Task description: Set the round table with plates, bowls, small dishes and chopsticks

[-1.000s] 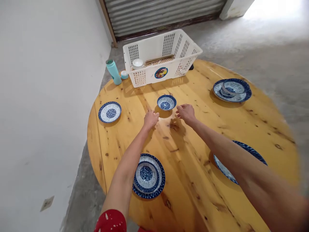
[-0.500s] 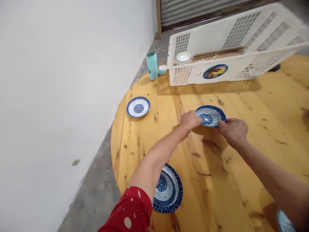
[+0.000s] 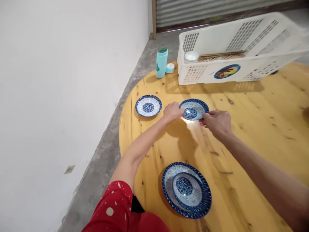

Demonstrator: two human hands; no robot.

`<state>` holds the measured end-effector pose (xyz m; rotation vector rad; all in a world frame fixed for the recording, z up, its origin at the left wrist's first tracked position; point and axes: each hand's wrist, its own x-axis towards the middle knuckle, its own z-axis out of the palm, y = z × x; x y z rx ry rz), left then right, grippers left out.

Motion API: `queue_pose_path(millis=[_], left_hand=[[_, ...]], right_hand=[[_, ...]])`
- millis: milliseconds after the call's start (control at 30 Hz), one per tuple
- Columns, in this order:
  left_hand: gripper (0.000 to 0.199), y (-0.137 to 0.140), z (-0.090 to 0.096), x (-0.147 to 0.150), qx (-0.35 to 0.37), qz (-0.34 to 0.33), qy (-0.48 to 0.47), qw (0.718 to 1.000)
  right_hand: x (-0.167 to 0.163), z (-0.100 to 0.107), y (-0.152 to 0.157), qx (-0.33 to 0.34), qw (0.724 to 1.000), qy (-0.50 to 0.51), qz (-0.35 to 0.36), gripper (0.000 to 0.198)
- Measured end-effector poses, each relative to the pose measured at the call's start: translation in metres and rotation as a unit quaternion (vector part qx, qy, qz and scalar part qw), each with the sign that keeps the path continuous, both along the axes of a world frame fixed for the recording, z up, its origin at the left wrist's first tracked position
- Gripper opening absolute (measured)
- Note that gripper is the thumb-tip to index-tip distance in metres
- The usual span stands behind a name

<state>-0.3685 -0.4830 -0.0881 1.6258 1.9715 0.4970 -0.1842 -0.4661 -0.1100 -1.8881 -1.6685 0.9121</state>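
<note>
L hand (image 3: 173, 112) & R hand (image 3: 218, 122) each pinch rim of blue-white bowl (image 3: 194, 109), approx. opp. sides. Bowl appears raised over table (image 3: 253, 129), near plate (image 3: 148, 107), not touching. Handling rec.: bowl level, even grip both sides, thumbs on rim, slow near plate edge.

Two round blue-and-white ceramic plates (image 3: 148, 106) (image 3: 173, 174), two blue-and-white ceramic bowls (image 3: 195, 108) (image 3: 187, 190), one turquoise bottle (image 3: 161, 65), one turquoise-and-white cap (image 3: 170, 68), one white plastic basket (image 3: 209, 74), one wooden table (image 3: 263, 125).

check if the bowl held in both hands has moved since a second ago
Yes, the bowl has moved left, nearer the plate that sits by itself on the table.
</note>
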Motion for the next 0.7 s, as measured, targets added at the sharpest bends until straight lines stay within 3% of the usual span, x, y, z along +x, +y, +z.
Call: queue_pose_path(millis=[167, 367, 533, 700], left_hand=[[0.024, -0.005, 0.012, -0.095, 0.030, -0.017, -0.011, 0.999], [0.020, 0.002, -0.014, -0.185, 0.019, 0.002, -0.065, 0.998], [0.022, 0.009, -0.039, -0.212, 0.008, 0.001, -0.073, 0.997], [0.020, 0.011, -0.050, -0.220, 0.008, 0.003, -0.074, 0.997]], right_hand=[[-0.087, 0.015, -0.008, 0.000, 1.000, 0.026, 0.007, 0.018], [-0.173, 0.002, -0.005, -0.022, 0.999, 0.038, 0.023, 0.019], [-0.203, -0.015, 0.000, -0.047, 0.998, 0.037, 0.012, 0.018], [-0.213, -0.021, 0.001, -0.056, 0.998, 0.032, 0.005, 0.014]])
